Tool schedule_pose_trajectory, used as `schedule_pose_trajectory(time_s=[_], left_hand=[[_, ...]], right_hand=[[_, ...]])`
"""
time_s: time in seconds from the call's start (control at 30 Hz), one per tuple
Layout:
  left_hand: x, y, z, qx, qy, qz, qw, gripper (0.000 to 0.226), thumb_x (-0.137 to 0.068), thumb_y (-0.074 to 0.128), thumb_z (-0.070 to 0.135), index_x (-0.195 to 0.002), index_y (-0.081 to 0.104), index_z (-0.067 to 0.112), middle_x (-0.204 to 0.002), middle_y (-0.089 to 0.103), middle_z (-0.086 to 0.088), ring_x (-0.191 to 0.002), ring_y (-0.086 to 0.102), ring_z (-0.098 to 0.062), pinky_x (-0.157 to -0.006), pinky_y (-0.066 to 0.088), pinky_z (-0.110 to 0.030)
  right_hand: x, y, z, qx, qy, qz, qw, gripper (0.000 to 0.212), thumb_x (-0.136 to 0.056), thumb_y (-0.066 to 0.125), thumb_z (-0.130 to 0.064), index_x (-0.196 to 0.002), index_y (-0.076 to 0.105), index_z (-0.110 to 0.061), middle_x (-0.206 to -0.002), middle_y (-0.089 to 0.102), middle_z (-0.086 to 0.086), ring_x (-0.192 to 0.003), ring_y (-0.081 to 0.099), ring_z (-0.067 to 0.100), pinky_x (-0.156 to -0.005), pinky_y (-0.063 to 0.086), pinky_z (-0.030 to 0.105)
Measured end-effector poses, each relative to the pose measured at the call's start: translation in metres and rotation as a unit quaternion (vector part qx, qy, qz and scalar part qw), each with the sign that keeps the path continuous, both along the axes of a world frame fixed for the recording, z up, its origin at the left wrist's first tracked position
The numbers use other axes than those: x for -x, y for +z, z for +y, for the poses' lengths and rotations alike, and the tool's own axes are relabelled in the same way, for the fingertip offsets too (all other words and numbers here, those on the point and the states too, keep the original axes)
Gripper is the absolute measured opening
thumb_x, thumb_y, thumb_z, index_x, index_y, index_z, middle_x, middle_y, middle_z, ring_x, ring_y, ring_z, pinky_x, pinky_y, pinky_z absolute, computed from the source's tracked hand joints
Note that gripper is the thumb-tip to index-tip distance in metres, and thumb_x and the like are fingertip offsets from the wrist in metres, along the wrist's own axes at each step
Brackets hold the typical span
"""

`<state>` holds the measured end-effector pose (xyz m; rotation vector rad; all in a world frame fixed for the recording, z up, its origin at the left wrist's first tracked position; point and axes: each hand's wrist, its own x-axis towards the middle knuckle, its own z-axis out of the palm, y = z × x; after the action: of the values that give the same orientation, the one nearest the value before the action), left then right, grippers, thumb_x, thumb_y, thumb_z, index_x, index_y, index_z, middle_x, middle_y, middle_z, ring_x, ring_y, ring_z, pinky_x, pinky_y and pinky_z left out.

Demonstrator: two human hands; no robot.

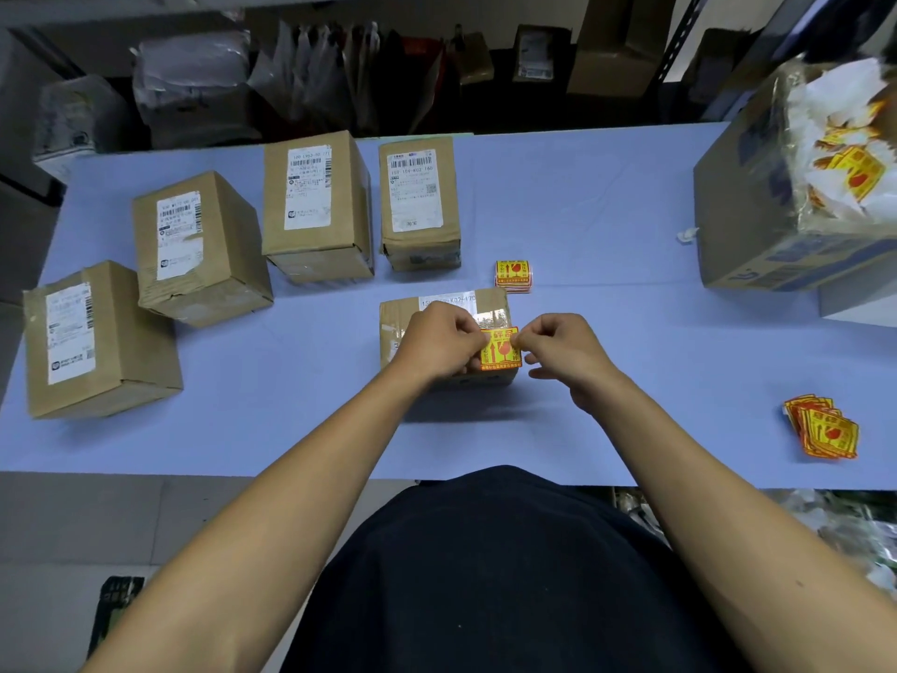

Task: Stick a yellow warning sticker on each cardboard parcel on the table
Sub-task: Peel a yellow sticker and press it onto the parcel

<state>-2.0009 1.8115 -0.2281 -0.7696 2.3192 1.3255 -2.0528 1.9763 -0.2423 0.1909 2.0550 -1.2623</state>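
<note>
Glossy yellow square sticker (501, 349) pinched by both hands (439, 340) above taped cardboard parcel (403, 315).

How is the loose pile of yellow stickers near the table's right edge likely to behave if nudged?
The sticker pile is already fanned unevenly, so it would probably slide apart rather than move as one. The sheets look thin, likely light and floppy. The blue table cover looks smooth, so little should hold them.

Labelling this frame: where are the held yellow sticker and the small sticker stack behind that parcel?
Held yellow warning sticker (501, 351): head view, printed face.
Small yellow sticker stack (513, 273): head view, top sheet.
</note>
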Motion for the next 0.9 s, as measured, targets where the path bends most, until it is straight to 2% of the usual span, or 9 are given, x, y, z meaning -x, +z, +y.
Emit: schedule_pose_trajectory(time_s=[0.1,0.17,0.27,0.37,0.43,0.6,0.7,0.8,0.9], left_hand=[[0.001,-0.002,0.002,0.054,-0.033,0.005,0.998,0.02,-0.089,0.067,0.019,-0.07,0.073,0.016,-0.057,0.071,0.0,-0.051,0.066,-0.002,-0.063,0.057,-0.026],[0.002,-0.001,0.003,0.075,-0.042,0.007,0.996,0.019,-0.089,0.066,0.02,-0.072,0.073,0.014,-0.057,0.071,0.0,-0.048,0.063,0.0,-0.061,0.053,-0.023],[0.004,0.0,0.005,0.09,-0.05,0.004,0.995,0.018,-0.087,0.064,0.021,-0.073,0.072,0.014,-0.059,0.072,-0.002,-0.055,0.065,-0.005,-0.062,0.052,-0.024],[0.005,0.0,0.006,0.112,-0.065,0.001,0.992,0.017,-0.086,0.063,0.02,-0.073,0.072,0.012,-0.065,0.073,-0.004,-0.071,0.07,-0.017,-0.071,0.057,-0.033],[0.005,-0.001,0.005,0.121,-0.075,0.005,0.99,0.018,-0.085,0.063,0.019,-0.07,0.07,0.012,-0.064,0.072,-0.004,-0.072,0.07,-0.019,-0.074,0.058,-0.037],[0.005,-0.004,0.007,0.162,-0.095,0.024,0.982,0.019,-0.082,0.063,0.021,-0.063,0.062,0.018,-0.068,0.07,-0.006,-0.076,0.066,-0.025,-0.067,0.054,-0.034],[0.003,-0.008,0.006,0.225,-0.123,0.031,0.966,0.021,-0.082,0.063,0.03,-0.067,0.062,0.016,-0.072,0.068,-0.006,-0.076,0.063,-0.029,-0.063,0.051,-0.035],[0.0,-0.014,-0.001,0.288,-0.113,0.02,0.951,0.036,-0.082,0.065,0.05,-0.071,0.06,0.017,-0.077,0.067,-0.004,-0.077,0.062,-0.027,-0.055,0.045,-0.034],[-0.011,-0.017,-0.009,0.351,-0.108,0.074,0.927,0.035,-0.083,0.065,0.055,-0.09,0.062,0.021,-0.095,0.065,-0.003,-0.091,0.059,-0.026,-0.059,0.034,-0.031]], right_hand=[[-0.003,-0.006,0.0,-0.008,-0.001,0.003,1.0,0.013,-0.089,0.069,-0.016,-0.082,0.068,-0.006,-0.091,0.071,0.013,-0.081,0.067,0.022,-0.067,0.06,0.035],[-0.004,-0.009,-0.002,-0.012,-0.005,0.007,1.0,0.014,-0.09,0.068,-0.016,-0.079,0.066,-0.007,-0.089,0.071,0.013,-0.083,0.069,0.024,-0.068,0.06,0.036],[-0.003,-0.012,-0.003,-0.016,-0.011,0.012,1.0,0.015,-0.09,0.066,-0.016,-0.078,0.066,-0.009,-0.087,0.072,0.011,-0.084,0.071,0.024,-0.067,0.062,0.037],[-0.003,-0.014,-0.003,-0.019,-0.008,0.011,1.0,0.013,-0.09,0.066,-0.017,-0.079,0.066,-0.01,-0.086,0.072,0.009,-0.082,0.071,0.022,-0.068,0.063,0.039],[-0.003,-0.014,-0.003,-0.021,-0.006,0.01,1.0,0.013,-0.091,0.066,-0.017,-0.08,0.066,-0.009,-0.087,0.071,0.008,-0.082,0.072,0.021,-0.069,0.062,0.039],[-0.002,-0.016,-0.004,-0.03,0.005,0.022,0.999,0.013,-0.091,0.066,-0.017,-0.079,0.065,-0.011,-0.087,0.071,0.008,-0.083,0.071,0.021,-0.068,0.062,0.039],[-0.001,-0.016,-0.004,-0.034,0.011,0.024,0.999,0.015,-0.09,0.068,-0.019,-0.078,0.065,-0.012,-0.086,0.072,0.007,-0.083,0.072,0.021,-0.063,0.061,0.034],[-0.001,-0.018,-0.001,-0.025,0.011,0.014,1.0,0.015,-0.089,0.071,-0.024,-0.081,0.066,-0.013,-0.086,0.071,0.006,-0.084,0.071,0.023,-0.06,0.059,0.031],[-0.001,-0.022,0.003,-0.023,0.016,0.012,1.0,0.02,-0.089,0.071,-0.032,-0.098,0.066,-0.016,-0.098,0.069,0.004,-0.094,0.068,0.024,-0.072,0.06,0.037]])
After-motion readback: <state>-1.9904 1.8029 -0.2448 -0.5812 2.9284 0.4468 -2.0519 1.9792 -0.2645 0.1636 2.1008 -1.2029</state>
